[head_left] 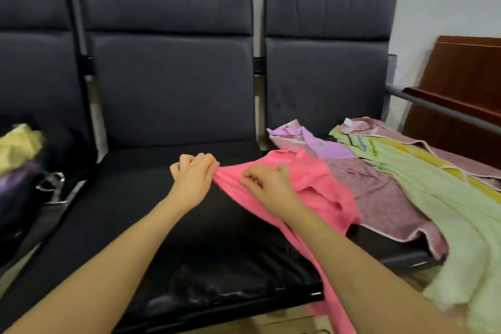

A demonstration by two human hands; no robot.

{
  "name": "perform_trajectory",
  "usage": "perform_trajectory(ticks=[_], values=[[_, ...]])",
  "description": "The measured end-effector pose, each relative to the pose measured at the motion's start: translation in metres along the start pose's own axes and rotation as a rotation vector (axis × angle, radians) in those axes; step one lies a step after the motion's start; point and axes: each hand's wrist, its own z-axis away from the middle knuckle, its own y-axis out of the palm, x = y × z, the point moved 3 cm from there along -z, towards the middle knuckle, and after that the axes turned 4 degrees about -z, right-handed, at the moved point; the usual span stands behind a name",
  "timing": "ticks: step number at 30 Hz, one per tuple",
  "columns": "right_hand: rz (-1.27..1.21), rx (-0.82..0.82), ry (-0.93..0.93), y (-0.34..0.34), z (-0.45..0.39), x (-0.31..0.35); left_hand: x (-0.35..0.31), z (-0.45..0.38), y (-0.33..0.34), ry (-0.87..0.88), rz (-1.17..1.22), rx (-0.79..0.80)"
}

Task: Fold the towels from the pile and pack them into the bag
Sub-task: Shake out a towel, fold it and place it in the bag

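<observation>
On the black seat, both hands, left and right, pinched the pink towel's edge; bare cushion lay leftward, the pile right, the bag far left.

Pink towel crumpled on black seat; towel pile right (bag left).

Towels right, bag left

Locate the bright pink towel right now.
In the head view, the bright pink towel is right of centre, draped from the middle black seat toward the towel pile, held by the left hand and right hand.
</observation>
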Motion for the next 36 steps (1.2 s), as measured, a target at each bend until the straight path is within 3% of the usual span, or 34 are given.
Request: perform_trajectory(ticks=[3,5,7,10,12,14,17,24,27,31,36], values=[[0.016,0.158,0.052,0.036,-0.004,0.014,0.06,0.022,-0.015,-0.097,-0.165,0.05],[0.188,0.208,0.096,0.046,0.0,0.009,0.088,0.034,-0.02,-0.136,-0.325,0.082],[0.377,0.281,0.109,0.05,0.005,0.005,0.105,0.038,-0.025,-0.222,-0.43,0.097],[0.377,0.459,0.211,0.056,0.016,0.0,0.112,0.038,-0.033,-0.311,-0.456,0.162],[0.363,0.642,0.28,0.068,0.027,-0.004,0.11,0.043,-0.027,-0.277,-0.372,0.329],[0.39,0.761,0.331,0.08,0.034,-0.008,0.1,0.059,-0.009,-0.218,-0.328,0.606],[0.405,0.763,0.343,0.094,0.027,-0.011,0.1,0.081,0.015,-0.214,-0.364,0.868],[0.306,0.714,0.336,0.135,-0.012,-0.009,0.14,0.066,0.015,-0.214,-0.424,0.711],[0.18,0.511,0.317,0.139,-0.025,-0.004,0.143,0.063,0.009,-0.248,-0.41,0.587],[0.425,0.268,0.236,0.12,-0.022,0.002,0.127,0.065,-0.008,-0.251,-0.461,0.312],[0.559,0.229,0.359,0.106,0.001,-0.01,0.135,0.08,-0.005,-0.222,-0.174,0.401]])
